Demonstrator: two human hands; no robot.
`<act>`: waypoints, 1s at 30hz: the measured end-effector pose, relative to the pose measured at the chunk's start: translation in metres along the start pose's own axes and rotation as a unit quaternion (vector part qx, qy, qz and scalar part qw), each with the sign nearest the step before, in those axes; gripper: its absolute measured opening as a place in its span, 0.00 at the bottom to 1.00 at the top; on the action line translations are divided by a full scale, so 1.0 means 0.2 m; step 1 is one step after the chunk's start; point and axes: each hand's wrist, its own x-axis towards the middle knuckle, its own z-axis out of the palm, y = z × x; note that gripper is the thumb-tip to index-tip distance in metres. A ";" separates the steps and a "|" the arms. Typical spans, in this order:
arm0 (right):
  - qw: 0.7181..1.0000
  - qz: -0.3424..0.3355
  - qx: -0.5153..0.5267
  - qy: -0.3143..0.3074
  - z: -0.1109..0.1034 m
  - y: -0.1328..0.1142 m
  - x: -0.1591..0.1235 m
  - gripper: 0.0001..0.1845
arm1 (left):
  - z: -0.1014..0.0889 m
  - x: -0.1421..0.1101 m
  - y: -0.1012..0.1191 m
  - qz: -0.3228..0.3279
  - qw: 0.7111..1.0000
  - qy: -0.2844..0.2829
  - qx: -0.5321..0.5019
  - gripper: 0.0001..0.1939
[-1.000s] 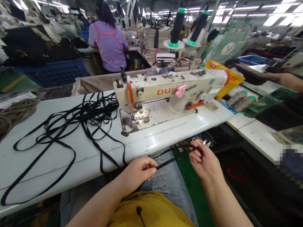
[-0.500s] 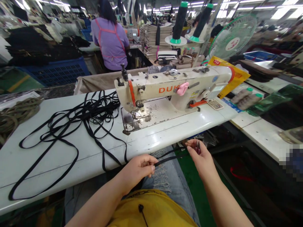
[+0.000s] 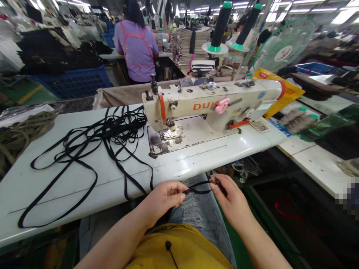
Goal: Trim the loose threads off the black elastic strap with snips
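Note:
Above my lap, my left hand pinches a narrow black strap between thumb and fingers. My right hand is closed on the same strap a short way to the right, and two strands run between the hands. Something small and shiny shows at the right fingertips; I cannot make out its kind. More of the black strap lies in a loose tangle on the white sewing table, some lengths dropping over its front edge near my left hand.
Behind my hands stands a sewing machine with a pink piece on its arm. Thread cones rise behind it, beside a green fan. Olive straps lie far left. A person in purple sits beyond, near a blue crate.
My right hand has moved left and slightly down, closer to my left hand. The strap strands between them are shorter and now bow apart. The whole view has shifted slightly.

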 end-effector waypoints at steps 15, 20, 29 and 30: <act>0.966 0.073 0.139 -0.205 0.08 -0.04 -0.03 0.18 | -0.11 -0.07 0.09 0.041 0.997 0.066 0.026 0.14; 0.955 0.059 0.119 -0.265 0.11 -0.02 -0.03 0.08 | -0.19 -0.08 0.07 0.070 0.992 0.101 0.036 0.13; 0.962 0.037 0.145 -0.228 0.04 -0.08 -0.01 0.10 | -0.24 -0.10 0.08 0.225 0.846 0.243 0.418 0.08; 0.962 0.030 0.148 -0.229 0.04 -0.09 -0.01 0.10 | -0.22 -0.10 0.08 0.248 0.830 0.241 0.438 0.12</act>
